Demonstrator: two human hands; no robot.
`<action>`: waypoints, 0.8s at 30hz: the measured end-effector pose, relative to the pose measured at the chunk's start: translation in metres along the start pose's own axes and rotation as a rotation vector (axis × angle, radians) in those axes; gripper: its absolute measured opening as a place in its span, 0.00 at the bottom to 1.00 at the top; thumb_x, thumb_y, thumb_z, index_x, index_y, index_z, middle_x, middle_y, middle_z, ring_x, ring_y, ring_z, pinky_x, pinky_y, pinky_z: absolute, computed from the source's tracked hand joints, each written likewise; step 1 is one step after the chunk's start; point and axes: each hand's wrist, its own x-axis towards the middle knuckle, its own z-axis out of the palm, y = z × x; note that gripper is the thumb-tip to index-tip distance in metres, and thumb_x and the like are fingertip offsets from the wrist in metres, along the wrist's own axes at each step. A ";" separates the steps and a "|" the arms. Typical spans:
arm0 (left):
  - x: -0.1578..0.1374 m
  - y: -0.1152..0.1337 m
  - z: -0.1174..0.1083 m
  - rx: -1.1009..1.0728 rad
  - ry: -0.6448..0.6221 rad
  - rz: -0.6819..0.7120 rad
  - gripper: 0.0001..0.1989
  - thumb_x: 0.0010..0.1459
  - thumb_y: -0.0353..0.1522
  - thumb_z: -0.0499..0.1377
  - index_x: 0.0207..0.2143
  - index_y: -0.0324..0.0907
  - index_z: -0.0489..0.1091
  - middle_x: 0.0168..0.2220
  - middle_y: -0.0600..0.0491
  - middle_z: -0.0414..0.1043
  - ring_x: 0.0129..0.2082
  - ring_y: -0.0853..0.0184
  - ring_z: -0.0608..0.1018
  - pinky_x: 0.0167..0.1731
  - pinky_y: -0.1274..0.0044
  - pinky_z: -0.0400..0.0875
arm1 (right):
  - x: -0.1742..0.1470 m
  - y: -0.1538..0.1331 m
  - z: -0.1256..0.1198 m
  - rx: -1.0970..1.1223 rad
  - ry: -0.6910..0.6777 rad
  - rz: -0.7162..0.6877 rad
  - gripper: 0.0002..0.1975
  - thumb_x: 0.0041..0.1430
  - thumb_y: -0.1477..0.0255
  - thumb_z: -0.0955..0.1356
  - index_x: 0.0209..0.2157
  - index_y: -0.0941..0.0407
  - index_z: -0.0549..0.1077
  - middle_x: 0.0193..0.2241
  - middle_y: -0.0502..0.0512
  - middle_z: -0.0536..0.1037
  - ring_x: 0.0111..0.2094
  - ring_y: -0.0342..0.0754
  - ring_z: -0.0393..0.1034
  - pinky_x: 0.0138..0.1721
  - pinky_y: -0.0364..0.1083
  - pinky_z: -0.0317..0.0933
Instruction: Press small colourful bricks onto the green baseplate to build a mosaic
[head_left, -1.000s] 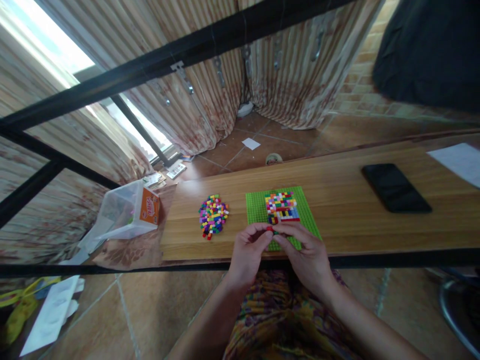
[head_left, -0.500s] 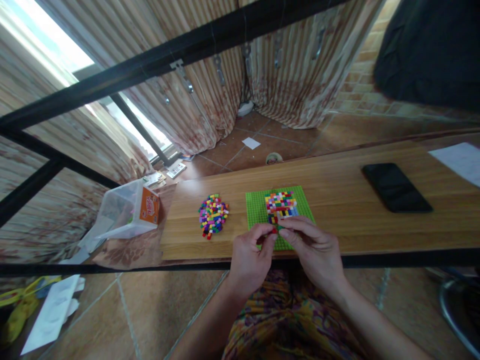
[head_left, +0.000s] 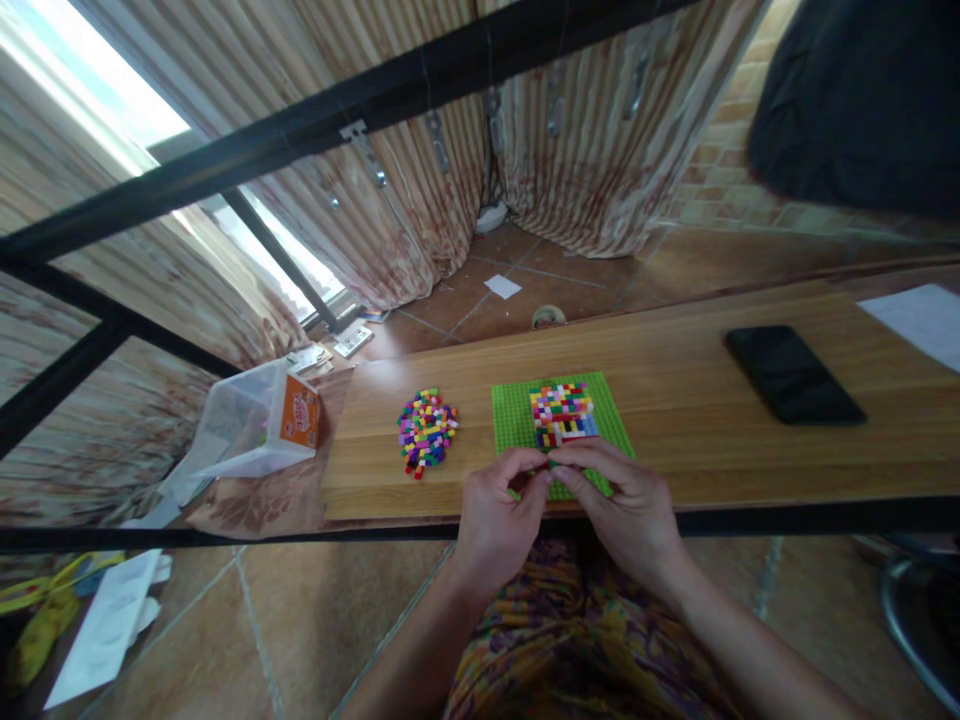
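Observation:
My left hand (head_left: 501, 505) and my right hand (head_left: 626, 500) meet over the near edge of a green studded baseplate (head_left: 511, 415). Both are closed in a pinch, fingertips almost touching. Between them shows a bit of a small green toy brick (head_left: 553, 463), at my right fingertips. A red brick in my left fingertips is mostly covered by the fingers. Just beyond my hands, a block of many-coloured bricks (head_left: 561, 402) is built on the baseplate; its near end is partly hidden by my right hand. To the left lies a loose pile of small coloured bricks (head_left: 427, 430).
A black phone (head_left: 793, 375) and a white paper (head_left: 919, 320) lie on the wooden tabletop (head_left: 682, 400) to the right. Past its left end stands a clear plastic tub (head_left: 240, 425) with an orange label. A black metal bar (head_left: 300, 130) crosses above.
My right hand has moved slightly left, bringing its green brick up against the red brick in my left fingertips. The pile and the baseplate stay where they were.

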 end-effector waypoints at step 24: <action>0.001 -0.002 -0.004 0.025 0.025 0.003 0.04 0.59 0.31 0.63 0.34 0.43 0.78 0.34 0.51 0.79 0.35 0.65 0.78 0.40 0.75 0.71 | 0.001 -0.002 0.000 0.016 -0.015 0.017 0.06 0.61 0.70 0.71 0.38 0.48 0.82 0.36 0.52 0.82 0.38 0.47 0.77 0.39 0.46 0.72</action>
